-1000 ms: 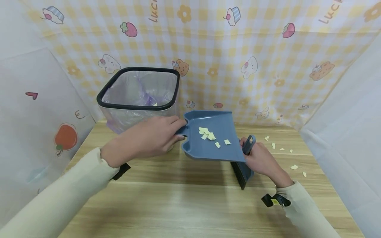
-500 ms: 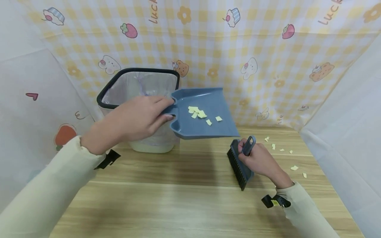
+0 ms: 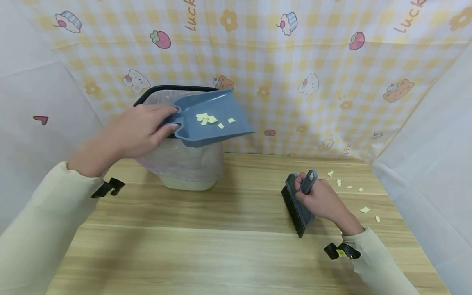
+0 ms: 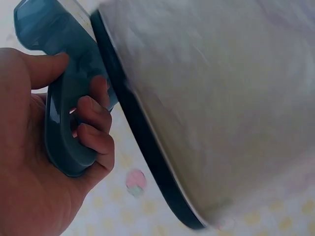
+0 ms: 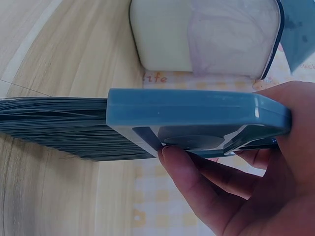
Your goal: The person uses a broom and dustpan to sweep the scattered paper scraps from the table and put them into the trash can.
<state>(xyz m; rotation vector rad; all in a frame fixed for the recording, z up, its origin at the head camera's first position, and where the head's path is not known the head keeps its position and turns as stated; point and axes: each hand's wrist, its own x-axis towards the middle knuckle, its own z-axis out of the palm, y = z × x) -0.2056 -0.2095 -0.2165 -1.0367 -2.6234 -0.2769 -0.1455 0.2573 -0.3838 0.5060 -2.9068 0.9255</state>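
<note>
My left hand (image 3: 141, 129) grips the handle of a blue dustpan (image 3: 221, 104), holding it over the trash bin (image 3: 191, 164). Several pale yellow paper scraps (image 3: 206, 119) lie on the pan, which tips slightly with its front lip pointing right. In the left wrist view, the fingers curl around the dustpan handle (image 4: 59, 132) beside the bin's dark rim (image 4: 142, 142). My right hand (image 3: 321, 196) grips a blue hand brush (image 3: 300, 205) with black bristles (image 5: 64, 128), low over the table on the right. The pan and left hand hide much of the bin's opening.
More paper scraps (image 3: 364, 209) are scattered on the wooden table (image 3: 166, 254) right of the brush. A yellow checked curtain (image 3: 265, 53) hangs behind, close to the bin. White cloth (image 3: 439, 151) walls off the right side, and another the left.
My left hand has carried the dustpan up and to the left, from in front of the brush to over the bin. The scraps stay on it. My right hand and the brush hold nearly still.
</note>
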